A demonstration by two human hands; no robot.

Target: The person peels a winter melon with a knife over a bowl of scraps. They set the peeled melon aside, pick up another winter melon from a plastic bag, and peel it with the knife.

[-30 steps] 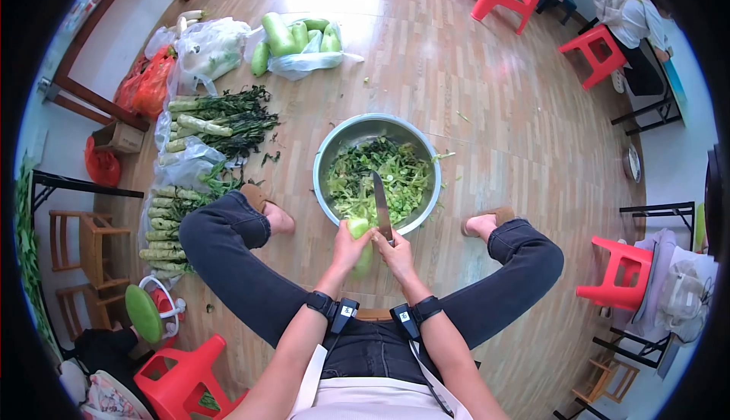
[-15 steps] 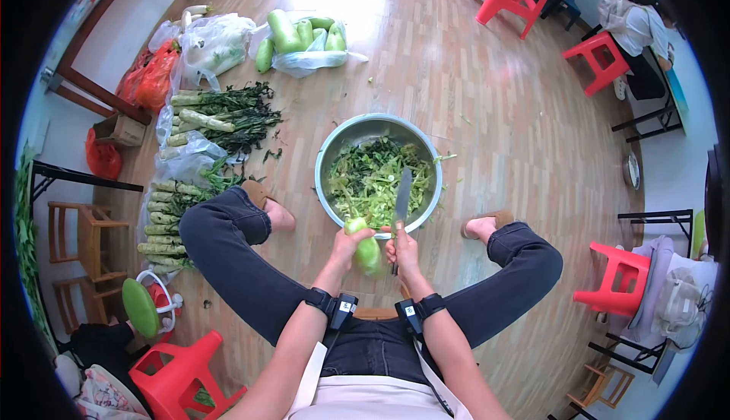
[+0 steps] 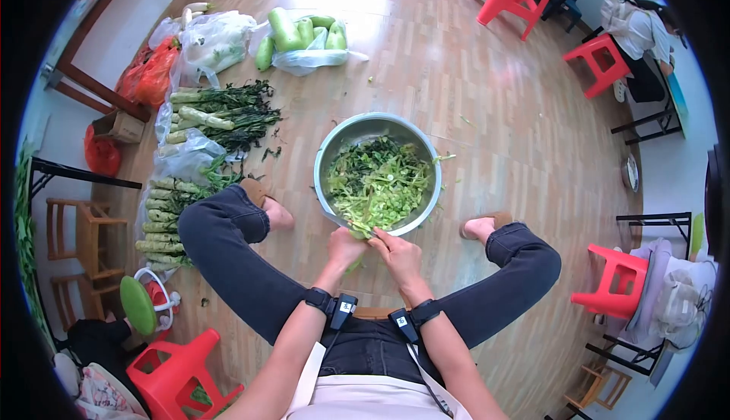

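Note:
A steel basin (image 3: 325, 142) on the floor in front of me holds chopped green leaves and pale green peelings (image 3: 391, 184). Just over its near rim, my left hand (image 3: 346, 247) is closed around a pale green celtuce stem (image 3: 359, 233), mostly hidden by the fingers. My right hand (image 3: 398, 257) touches the left one and grips a knife (image 3: 331, 216). The knife's blade points leftward across the stem, and its handle is covered by my fingers.
Bundles of leafy celtuce (image 3: 171, 222) lie on plastic at the left. Beyond are bagged green gourds (image 3: 287, 34) and a red bag (image 3: 160, 70). Red stools (image 3: 620, 279) stand at both sides. A person (image 3: 639, 36) sits at the far right.
The knife has swung from pointing forward over the basin to lying leftward across the stem. My right hand has moved in against the left, and the stem is now more hidden.

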